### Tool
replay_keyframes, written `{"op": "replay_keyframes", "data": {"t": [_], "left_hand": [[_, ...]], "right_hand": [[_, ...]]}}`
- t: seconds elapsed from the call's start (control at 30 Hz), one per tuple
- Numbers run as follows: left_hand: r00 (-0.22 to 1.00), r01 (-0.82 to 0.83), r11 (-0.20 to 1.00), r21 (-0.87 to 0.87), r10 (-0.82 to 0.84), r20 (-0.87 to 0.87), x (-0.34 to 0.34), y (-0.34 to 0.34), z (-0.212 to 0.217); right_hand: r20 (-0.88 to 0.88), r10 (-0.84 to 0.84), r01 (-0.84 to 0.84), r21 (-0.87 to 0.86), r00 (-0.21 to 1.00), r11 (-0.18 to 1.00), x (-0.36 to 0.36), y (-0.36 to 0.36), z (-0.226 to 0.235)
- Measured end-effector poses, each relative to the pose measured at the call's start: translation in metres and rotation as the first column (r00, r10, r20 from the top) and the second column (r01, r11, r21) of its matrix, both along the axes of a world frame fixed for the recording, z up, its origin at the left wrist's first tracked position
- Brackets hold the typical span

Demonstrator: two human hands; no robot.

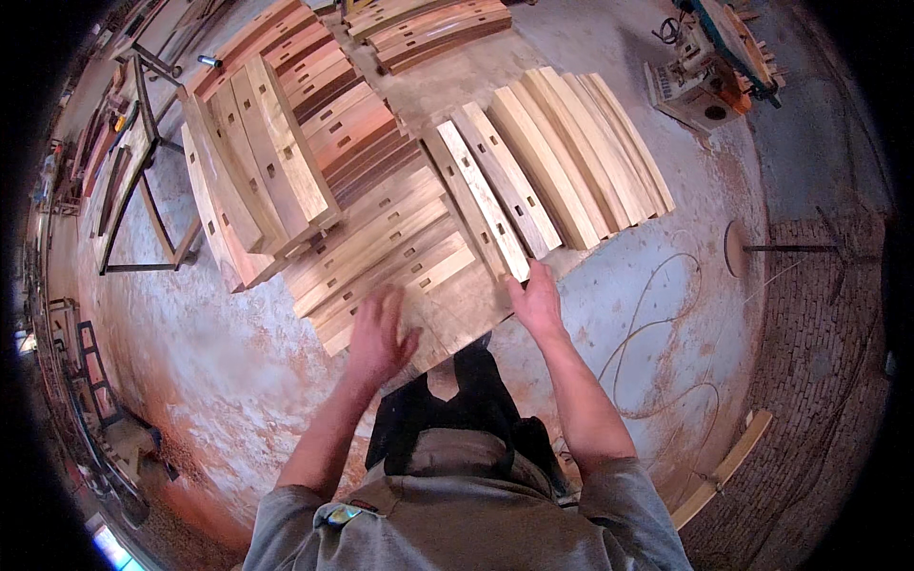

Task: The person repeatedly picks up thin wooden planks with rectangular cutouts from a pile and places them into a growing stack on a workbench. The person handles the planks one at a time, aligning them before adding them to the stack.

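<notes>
My right hand (539,303) is closed round the near end of a pale mortised wooden slat (484,205). That slat lies lengthwise beside another mortised slat (514,181) on its right. My left hand (383,335), slightly blurred, is open with its thumb apart from its fingers. Beneath and beyond it lies a row of pale mortised slats (386,243) set crosswise. Whether its fingertips touch the nearest slat I cannot tell. Between my hands shows the bare near part of the wooden worktop (455,314).
Thick curved boards (586,157) lie at the right of the worktop. More mortised pieces (257,167) are stacked at the left, with reddish ones (347,133) behind. A metal-framed stand (143,190) is far left, a machine (709,81) far right. A cable (633,333) curls on the floor.
</notes>
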State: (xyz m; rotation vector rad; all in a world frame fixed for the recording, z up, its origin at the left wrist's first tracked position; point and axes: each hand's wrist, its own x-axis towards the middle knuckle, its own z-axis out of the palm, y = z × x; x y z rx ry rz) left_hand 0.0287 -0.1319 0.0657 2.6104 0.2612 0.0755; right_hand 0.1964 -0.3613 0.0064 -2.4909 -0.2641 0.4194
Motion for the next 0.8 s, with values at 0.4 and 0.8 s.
{"op": "replay_keyframes", "data": {"t": [0.4, 0.8], "left_hand": [[0.993, 0.07, 0.995, -0.07, -0.062, 0.101, 0.053, -0.038, 0.04], [0.957, 0.193, 0.981, -0.01, -0.19, -0.22, 0.029, 0.003, 0.032]], "right_hand": [[-0.646, 0.006, 0.524, 0.625, 0.763, 0.578, -0.042, -0.1, 0.039], [-0.186, 0.25, -0.144, 0.449, 0.95, 0.882, -0.002, -0.06, 0.057]]}}
